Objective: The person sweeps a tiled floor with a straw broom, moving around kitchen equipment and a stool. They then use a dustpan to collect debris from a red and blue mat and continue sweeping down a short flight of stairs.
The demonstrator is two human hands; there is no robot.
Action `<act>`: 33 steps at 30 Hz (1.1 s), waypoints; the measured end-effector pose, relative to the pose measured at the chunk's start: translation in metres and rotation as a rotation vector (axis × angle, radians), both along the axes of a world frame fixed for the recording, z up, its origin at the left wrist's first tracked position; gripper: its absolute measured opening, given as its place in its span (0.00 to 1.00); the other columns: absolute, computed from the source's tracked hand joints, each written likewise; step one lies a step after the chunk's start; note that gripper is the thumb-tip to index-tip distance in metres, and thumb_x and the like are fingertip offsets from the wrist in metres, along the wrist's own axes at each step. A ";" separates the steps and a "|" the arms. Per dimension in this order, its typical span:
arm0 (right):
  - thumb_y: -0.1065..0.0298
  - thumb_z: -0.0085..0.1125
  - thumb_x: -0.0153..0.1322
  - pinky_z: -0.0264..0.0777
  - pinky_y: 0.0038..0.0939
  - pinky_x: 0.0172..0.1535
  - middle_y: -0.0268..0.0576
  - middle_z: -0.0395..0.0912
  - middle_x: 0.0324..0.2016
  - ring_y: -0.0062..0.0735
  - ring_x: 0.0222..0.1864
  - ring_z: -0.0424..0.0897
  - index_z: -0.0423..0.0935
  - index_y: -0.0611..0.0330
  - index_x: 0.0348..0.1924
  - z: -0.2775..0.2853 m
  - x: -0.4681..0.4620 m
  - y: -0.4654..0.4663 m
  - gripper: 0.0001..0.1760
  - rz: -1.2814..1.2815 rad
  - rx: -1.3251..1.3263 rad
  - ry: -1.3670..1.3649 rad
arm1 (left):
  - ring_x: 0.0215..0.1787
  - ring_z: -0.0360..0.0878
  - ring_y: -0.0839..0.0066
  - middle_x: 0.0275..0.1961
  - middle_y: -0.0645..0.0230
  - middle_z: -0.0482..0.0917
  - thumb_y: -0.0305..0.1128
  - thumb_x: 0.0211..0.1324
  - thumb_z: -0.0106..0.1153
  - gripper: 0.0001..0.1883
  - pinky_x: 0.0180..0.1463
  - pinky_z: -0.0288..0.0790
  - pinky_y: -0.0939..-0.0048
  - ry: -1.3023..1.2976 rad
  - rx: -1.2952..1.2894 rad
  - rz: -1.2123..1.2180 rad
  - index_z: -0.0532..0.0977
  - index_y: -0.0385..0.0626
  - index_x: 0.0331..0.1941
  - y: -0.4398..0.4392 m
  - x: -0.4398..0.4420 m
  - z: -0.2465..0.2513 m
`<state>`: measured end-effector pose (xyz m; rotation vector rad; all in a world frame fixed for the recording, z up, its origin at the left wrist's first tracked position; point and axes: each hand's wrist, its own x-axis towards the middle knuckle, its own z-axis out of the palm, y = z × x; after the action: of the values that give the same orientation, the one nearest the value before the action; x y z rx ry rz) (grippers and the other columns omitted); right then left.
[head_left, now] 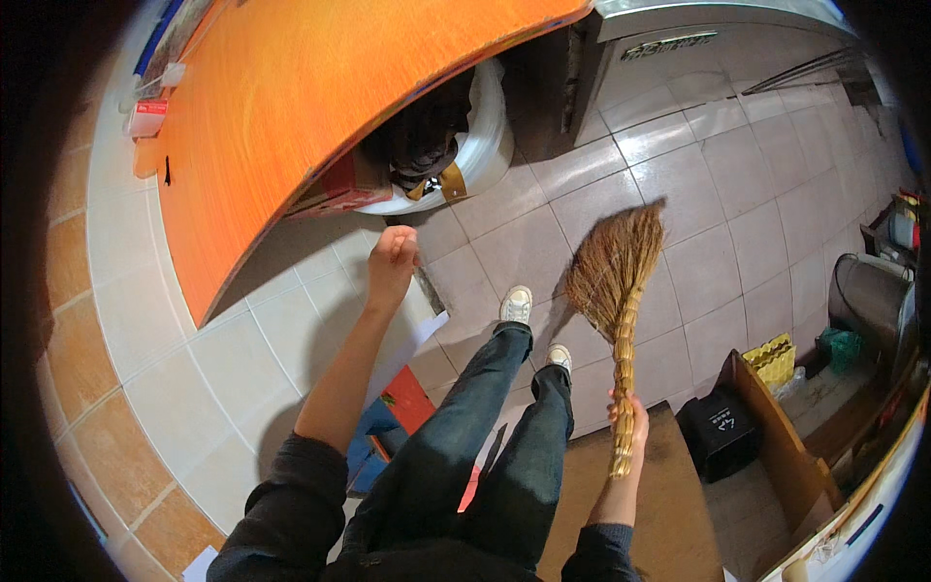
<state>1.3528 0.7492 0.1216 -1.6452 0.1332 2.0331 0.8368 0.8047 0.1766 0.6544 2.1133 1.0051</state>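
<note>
My right hand (636,420) grips the handle of a straw hand broom (624,335) near its lower end. The bound handle points toward me, and the fanned bristles (618,251) reach forward over the floor tiles. Whether the bristles touch the floor I cannot tell. My left hand (395,254) is raised with the fingers curled in, and nothing shows in it. It is in front of the orange wooden tabletop (291,94), close to its curved-looking edge but apart from it.
Under the tabletop sit a white tub (498,138) with a dark bag and a cardboard box (342,182). To the right are a brown wooden surface (647,502), a black bin (720,433) and a yellow egg tray (771,358). A metal cabinet (607,94) stands ahead.
</note>
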 end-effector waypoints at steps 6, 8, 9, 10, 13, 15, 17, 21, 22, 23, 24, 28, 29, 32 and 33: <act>0.70 0.62 0.68 0.73 0.23 0.19 0.51 0.83 0.34 0.27 0.19 0.78 0.75 0.69 0.52 0.063 -0.071 0.005 0.20 0.120 -0.016 -0.081 | 0.23 0.71 0.83 0.25 0.72 0.76 0.38 0.66 0.54 0.10 0.26 0.66 0.77 -0.116 -0.113 -0.178 0.75 0.42 0.38 -0.006 0.024 0.008; 0.71 0.63 0.67 0.72 0.23 0.20 0.48 0.83 0.33 0.26 0.19 0.78 0.76 0.68 0.52 0.064 -0.101 0.020 0.20 0.174 -0.029 -0.027 | 0.23 0.72 0.83 0.25 0.71 0.77 0.37 0.67 0.54 0.11 0.27 0.67 0.76 -0.143 -0.228 -0.270 0.76 0.41 0.38 -0.023 0.045 0.005; 0.71 0.63 0.67 0.72 0.22 0.20 0.46 0.83 0.31 0.26 0.19 0.78 0.76 0.68 0.52 0.059 -0.117 0.031 0.20 0.201 -0.004 0.032 | 0.23 0.73 0.82 0.25 0.70 0.78 0.37 0.67 0.54 0.11 0.27 0.68 0.76 -0.151 -0.331 -0.309 0.76 0.41 0.38 -0.034 0.057 0.005; 0.71 0.63 0.66 0.71 0.22 0.20 0.45 0.82 0.30 0.26 0.19 0.77 0.77 0.68 0.50 0.050 -0.135 0.045 0.19 0.232 0.009 0.036 | 0.24 0.74 0.82 0.26 0.69 0.78 0.37 0.66 0.54 0.11 0.27 0.68 0.76 -0.211 -0.361 -0.348 0.76 0.40 0.38 -0.046 0.070 0.005; 0.70 0.63 0.67 0.72 0.22 0.23 0.43 0.82 0.28 0.26 0.20 0.77 0.79 0.68 0.46 0.010 -0.166 0.102 0.16 0.400 0.104 0.170 | 0.24 0.75 0.80 0.27 0.69 0.79 0.37 0.66 0.55 0.11 0.28 0.70 0.75 -0.332 -0.557 -0.335 0.77 0.40 0.39 -0.081 0.107 0.007; 0.68 0.58 0.70 0.72 0.20 0.24 0.47 0.83 0.32 0.25 0.23 0.79 0.77 0.69 0.46 -0.019 -0.175 0.142 0.15 0.363 0.043 0.225 | 0.25 0.76 0.81 0.27 0.69 0.79 0.36 0.66 0.54 0.10 0.29 0.70 0.77 -0.386 -0.579 -0.358 0.77 0.40 0.39 -0.097 0.128 0.010; 0.65 0.59 0.70 0.71 0.19 0.24 0.46 0.82 0.32 0.23 0.23 0.79 0.77 0.67 0.44 -0.036 -0.142 0.168 0.14 0.258 0.130 0.305 | 0.26 0.76 0.81 0.28 0.69 0.78 0.36 0.66 0.54 0.11 0.29 0.71 0.78 -0.429 -0.628 -0.335 0.77 0.39 0.39 -0.105 0.147 0.012; 0.61 0.57 0.71 0.73 0.19 0.23 0.45 0.82 0.33 0.22 0.24 0.79 0.74 0.67 0.50 -0.050 -0.028 0.171 0.20 0.261 0.144 0.184 | 0.27 0.76 0.81 0.28 0.68 0.78 0.37 0.67 0.52 0.12 0.30 0.71 0.78 -0.482 -0.726 -0.333 0.77 0.39 0.39 -0.097 0.181 0.013; 0.61 0.55 0.72 0.75 0.20 0.23 0.46 0.81 0.33 0.23 0.24 0.79 0.72 0.69 0.51 -0.051 0.009 0.163 0.21 0.238 0.075 0.099 | 0.27 0.76 0.81 0.28 0.68 0.78 0.37 0.67 0.52 0.12 0.30 0.71 0.79 -0.490 -0.742 -0.350 0.77 0.39 0.39 -0.091 0.188 0.011; 0.61 0.54 0.73 0.77 0.22 0.24 0.46 0.81 0.33 0.24 0.23 0.79 0.71 0.70 0.53 -0.051 0.044 0.153 0.22 0.219 0.076 0.076 | 0.27 0.76 0.81 0.28 0.69 0.78 0.37 0.67 0.52 0.12 0.30 0.71 0.79 -0.514 -0.713 -0.331 0.77 0.39 0.39 -0.084 0.196 0.011; 0.61 0.53 0.73 0.79 0.23 0.25 0.48 0.81 0.34 0.25 0.23 0.79 0.70 0.71 0.53 -0.049 0.081 0.141 0.23 0.109 0.015 0.171 | 0.27 0.76 0.81 0.28 0.69 0.78 0.37 0.68 0.52 0.12 0.30 0.70 0.79 -0.540 -0.688 -0.313 0.77 0.40 0.39 -0.076 0.204 0.010; 0.62 0.51 0.73 0.79 0.24 0.24 0.53 0.80 0.39 0.29 0.24 0.79 0.67 0.72 0.56 -0.020 0.168 0.079 0.24 -0.201 -0.081 0.186 | 0.26 0.76 0.81 0.28 0.70 0.78 0.36 0.68 0.52 0.11 0.29 0.70 0.79 -0.590 -0.660 -0.355 0.77 0.41 0.39 -0.042 0.230 0.008; 0.61 0.51 0.73 0.78 0.24 0.23 0.54 0.79 0.40 0.30 0.24 0.79 0.66 0.71 0.56 -0.007 0.173 0.069 0.24 -0.245 -0.137 0.073 | 0.26 0.76 0.81 0.28 0.70 0.78 0.36 0.68 0.52 0.11 0.29 0.70 0.79 -0.582 -0.658 -0.361 0.77 0.41 0.39 -0.035 0.236 0.009; 0.61 0.56 0.71 0.72 0.23 0.20 0.53 0.81 0.38 0.29 0.21 0.77 0.69 0.68 0.56 0.040 0.141 0.051 0.25 -0.142 -0.011 -0.076 | 0.27 0.76 0.81 0.29 0.70 0.78 0.37 0.68 0.51 0.11 0.30 0.70 0.79 -0.625 -0.645 -0.367 0.77 0.41 0.40 -0.018 0.253 0.015; 0.66 0.58 0.70 0.74 0.23 0.23 0.50 0.83 0.35 0.25 0.22 0.79 0.73 0.67 0.55 0.054 0.120 0.051 0.22 -0.096 0.046 -0.105 | 0.27 0.76 0.81 0.29 0.70 0.78 0.37 0.69 0.51 0.11 0.31 0.70 0.78 -0.644 -0.646 -0.386 0.77 0.41 0.40 -0.014 0.258 0.017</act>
<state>1.4725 0.8006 0.1755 -1.6801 0.1245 1.8616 1.0953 0.7903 0.1937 0.3227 1.5167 0.2267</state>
